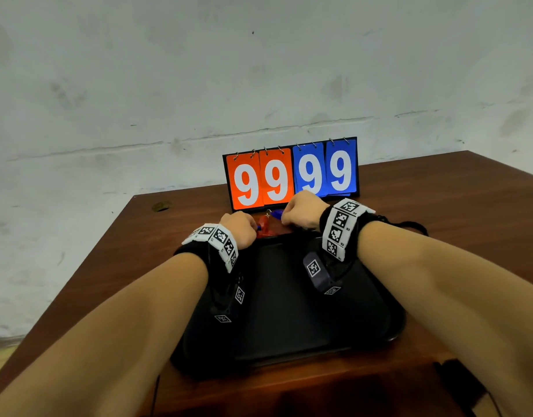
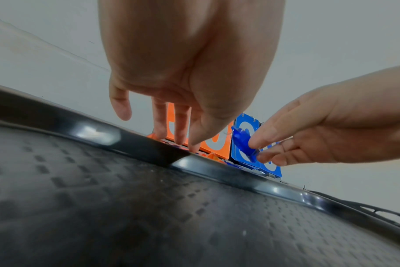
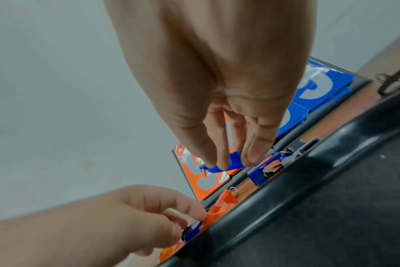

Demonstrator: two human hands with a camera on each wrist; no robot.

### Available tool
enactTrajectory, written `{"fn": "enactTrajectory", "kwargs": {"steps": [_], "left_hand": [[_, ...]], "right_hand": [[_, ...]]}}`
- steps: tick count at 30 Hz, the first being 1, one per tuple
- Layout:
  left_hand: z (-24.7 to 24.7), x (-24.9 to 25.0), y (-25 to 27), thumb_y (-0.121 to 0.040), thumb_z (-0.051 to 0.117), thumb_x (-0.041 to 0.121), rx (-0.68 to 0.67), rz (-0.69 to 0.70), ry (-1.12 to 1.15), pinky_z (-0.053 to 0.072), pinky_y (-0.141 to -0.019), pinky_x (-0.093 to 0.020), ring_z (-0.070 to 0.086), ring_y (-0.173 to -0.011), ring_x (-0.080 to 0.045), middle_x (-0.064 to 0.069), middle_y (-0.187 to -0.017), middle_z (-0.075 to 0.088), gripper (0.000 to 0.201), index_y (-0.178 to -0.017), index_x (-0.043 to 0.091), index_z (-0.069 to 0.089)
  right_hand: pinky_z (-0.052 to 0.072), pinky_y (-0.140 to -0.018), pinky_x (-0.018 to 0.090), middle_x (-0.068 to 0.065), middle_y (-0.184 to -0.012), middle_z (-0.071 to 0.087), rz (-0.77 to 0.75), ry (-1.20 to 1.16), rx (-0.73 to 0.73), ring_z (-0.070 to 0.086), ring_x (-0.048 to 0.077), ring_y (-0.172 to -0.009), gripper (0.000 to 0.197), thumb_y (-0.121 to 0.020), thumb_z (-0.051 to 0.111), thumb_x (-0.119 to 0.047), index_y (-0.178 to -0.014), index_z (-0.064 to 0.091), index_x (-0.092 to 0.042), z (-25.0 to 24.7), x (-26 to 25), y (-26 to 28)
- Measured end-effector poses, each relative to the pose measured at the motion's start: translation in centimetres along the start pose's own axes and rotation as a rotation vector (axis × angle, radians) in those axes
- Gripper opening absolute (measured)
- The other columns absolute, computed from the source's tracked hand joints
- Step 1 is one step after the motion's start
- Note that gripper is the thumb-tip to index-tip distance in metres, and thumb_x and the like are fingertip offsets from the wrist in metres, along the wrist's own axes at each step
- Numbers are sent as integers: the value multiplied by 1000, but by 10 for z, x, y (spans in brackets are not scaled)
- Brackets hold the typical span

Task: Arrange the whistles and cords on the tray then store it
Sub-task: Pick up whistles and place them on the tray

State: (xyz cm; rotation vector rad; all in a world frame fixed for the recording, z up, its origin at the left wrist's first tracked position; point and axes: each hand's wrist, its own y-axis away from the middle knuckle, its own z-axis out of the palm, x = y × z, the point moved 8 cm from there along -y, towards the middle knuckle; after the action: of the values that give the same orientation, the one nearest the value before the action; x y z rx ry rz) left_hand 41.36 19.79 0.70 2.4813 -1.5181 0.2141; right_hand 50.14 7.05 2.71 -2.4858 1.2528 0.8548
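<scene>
A black tray lies on the brown table in front of me, under both forearms. Just past its far rim lie orange and blue whistles. My right hand pinches a blue whistle between thumb and fingers and holds it off the table. My left hand reaches down behind the rim, and its thumb and fingers close on an orange whistle that has a blue part beside it. Another blue whistle lies against the rim. A black cord trails on the table to the right.
A flip scoreboard showing 9999 in orange and blue stands right behind the whistles, close to a grey wall. The table extends to the right. A small brown object sits at the far left corner, a black item at the near right.
</scene>
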Motion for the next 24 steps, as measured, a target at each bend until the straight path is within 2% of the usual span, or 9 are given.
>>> {"fn": "enactTrajectory", "kwargs": {"steps": [3,6,7,10,12,16,21,24], "left_hand": [[0,4,1,-95,49,10,-11,8,-28,39,-104,-34,44,-130,-27,-4,-137,54,38,-129,21,61],[-1,5,3,-95,51,9,-8,1,-58,37,-104,-35,41,-132,-28,-5,-140,51,40,-133,21,58],[-1,4,3,-95,52,8,-14,-4,-62,39,-104,-35,42,-132,-28,-5,-140,51,41,-133,21,57],[0,2,1,-93,56,7,-44,-13,-82,45,-105,-37,49,-127,-28,-7,-140,51,43,-134,20,58],[1,2,2,-93,58,8,-71,-24,-102,46,-104,-37,51,-126,-29,-9,-142,49,43,-135,18,57],[0,4,1,-94,57,7,-76,-10,-109,46,-104,-37,53,-124,-29,-10,-140,50,40,-132,15,59],[1,9,3,-94,52,5,-99,33,-63,44,-104,-35,53,-122,-27,-9,-134,55,31,-122,12,64],[4,9,2,-95,50,6,-122,38,-40,46,-97,-30,58,-116,-26,-9,-126,61,29,-119,9,67]], "right_hand": [[59,-84,35,15,-95,74,42,-105,1,69,26,-88,24,-79,76,-18,-95,74,-1,-4,12,4],[57,-88,36,13,-99,72,52,-136,-19,68,24,-93,27,-79,78,-21,-98,71,-4,-3,17,7],[57,-87,35,14,-100,72,47,-145,-30,67,23,-90,26,-79,78,-21,-97,69,-4,-2,18,8],[54,-71,28,16,-101,71,37,-179,-72,61,18,-77,20,-81,77,-20,-91,64,-8,2,18,14],[51,-64,25,15,-99,68,42,-197,-95,59,16,-74,21,-82,76,-20,-93,61,-11,4,19,17],[49,-60,23,9,-92,64,55,-227,-127,56,13,-68,28,-84,74,-17,-107,60,-8,5,21,20],[48,-57,21,7,-88,63,56,-248,-141,55,11,-65,23,-85,73,-17,-103,61,-10,3,19,22],[49,-57,22,8,-89,64,51,-254,-143,55,12,-65,22,-84,74,-17,-102,62,-10,3,18,21]]}}
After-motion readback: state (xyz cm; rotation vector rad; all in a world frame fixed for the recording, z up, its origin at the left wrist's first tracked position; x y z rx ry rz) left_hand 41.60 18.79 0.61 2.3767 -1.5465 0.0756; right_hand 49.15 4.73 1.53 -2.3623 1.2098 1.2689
